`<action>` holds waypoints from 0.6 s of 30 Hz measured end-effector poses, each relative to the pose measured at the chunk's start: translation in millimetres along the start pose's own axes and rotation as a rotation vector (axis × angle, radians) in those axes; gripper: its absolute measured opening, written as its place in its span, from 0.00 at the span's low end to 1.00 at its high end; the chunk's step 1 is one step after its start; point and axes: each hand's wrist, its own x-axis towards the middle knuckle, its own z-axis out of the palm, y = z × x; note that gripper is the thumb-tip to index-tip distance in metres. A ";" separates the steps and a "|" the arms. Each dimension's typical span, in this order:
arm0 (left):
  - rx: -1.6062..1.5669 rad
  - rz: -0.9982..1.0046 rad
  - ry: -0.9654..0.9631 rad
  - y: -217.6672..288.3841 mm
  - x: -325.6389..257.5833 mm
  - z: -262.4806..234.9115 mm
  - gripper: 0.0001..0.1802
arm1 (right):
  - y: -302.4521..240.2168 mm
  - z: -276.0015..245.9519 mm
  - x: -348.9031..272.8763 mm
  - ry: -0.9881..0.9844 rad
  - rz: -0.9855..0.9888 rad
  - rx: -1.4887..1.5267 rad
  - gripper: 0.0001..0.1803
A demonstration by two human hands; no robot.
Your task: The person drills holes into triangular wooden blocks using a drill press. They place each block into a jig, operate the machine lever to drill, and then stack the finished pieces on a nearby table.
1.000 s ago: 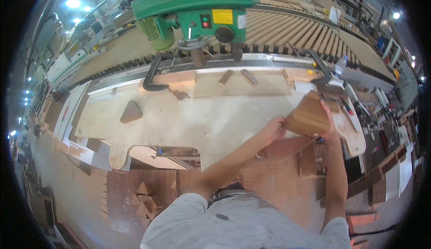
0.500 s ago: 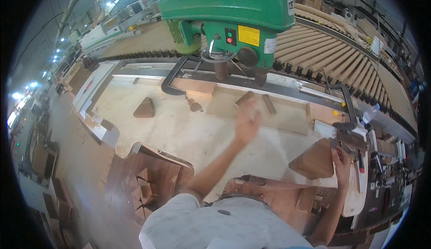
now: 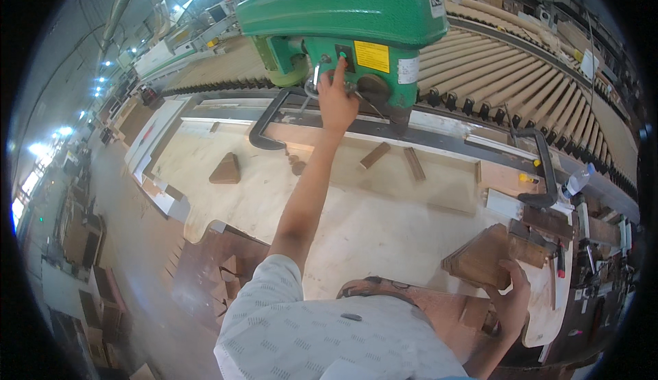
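My left hand [image 3: 338, 106] reaches up to the green drill press [image 3: 343, 10]. Its index finger is stretched out onto the small switch plate [image 3: 346, 56], and the hand holds nothing. At the right side of the worktable, my right hand [image 3: 508, 294] curls its fingers around the near corner of a brown stack of triangular wooden pieces [image 3: 476, 260]. Below the press lie two short wooden strips [image 3: 375, 155], apart from each other. A single triangular wooden block [image 3: 225, 169] rests at the left on the pale tabletop [image 3: 253, 202].
Black clamps [image 3: 264, 123] hold pale wooden blocks at the table's back edge. Small wooden blocks [image 3: 528, 246] and a red-handled tool [image 3: 561, 262] lie at the far right, with a clear bottle [image 3: 578, 178] behind. A slatted roller bed [image 3: 521, 71] stretches beyond the press.
My left hand has risen from beside the wooden strips to the press's switch. My right hand has come nearer to me, from the small blocks to the stack's near corner.
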 end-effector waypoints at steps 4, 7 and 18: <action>0.084 -0.022 -0.008 7.7 0.2 -3.3 0.51 | 5.7 2.6 -6.0 0.030 0.068 0.074 0.37; 0.090 0.013 0.039 6.2 -0.3 2.7 0.52 | 13.4 6.6 -10.9 0.088 0.042 0.135 0.38; 0.143 0.056 -0.088 -18.5 10.5 -3.1 0.55 | 24.8 -13.5 -17.3 0.021 0.128 0.265 0.38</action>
